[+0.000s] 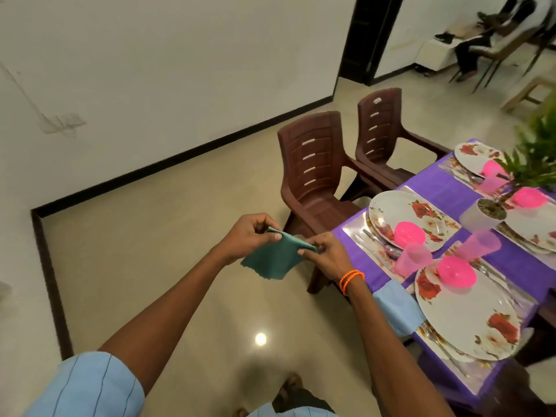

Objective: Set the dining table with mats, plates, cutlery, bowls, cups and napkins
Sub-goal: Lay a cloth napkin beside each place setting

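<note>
Napkin: one green cloth napkin (pixel 272 257), in the middle of the frame, up in the air over the floor, left of the table. It is folded and hangs down from its top edge.
Left hand: the left hand (pixel 251 236) pinches the top left corner of the napkin with thumb and fingers.
Right hand: the right hand (pixel 323 255) pinches the top right corner of the napkin. Two orange bands (pixel 350 279) go round that wrist.
Table: one table with a purple cloth (pixel 445 191), at the right of the frame.
Plates: four white plates with red flowers. One big plate (pixel 469 320) is at the lower right, one plate (pixel 406 215) is above it, one (pixel 475 155) is at the upper right, and one (pixel 529 233) is at the right edge.
Bowls: four pink bowls, one on each plate. The nearest bowl (pixel 455 270) sits on the top part of the big plate.
Cups: two clear pink cups that I can count, one cup (pixel 410 260) just left of the nearest bowl and one (pixel 478 245) above that bowl. More pink by the far plate is too blurred to count.
Mats: shiny mats (pixel 355 230) lie under the plates. I cannot count them all.
Cutlery: silver cutlery (pixel 376 242) lies beside the plates, too blurred to count.
Chairs: two brown plastic chairs (pixel 313 176) stand side by side left of the table.
Plant: one green plant in a white pot (pixel 484 213) stands on the table.
Writing: none that I can read.
</note>
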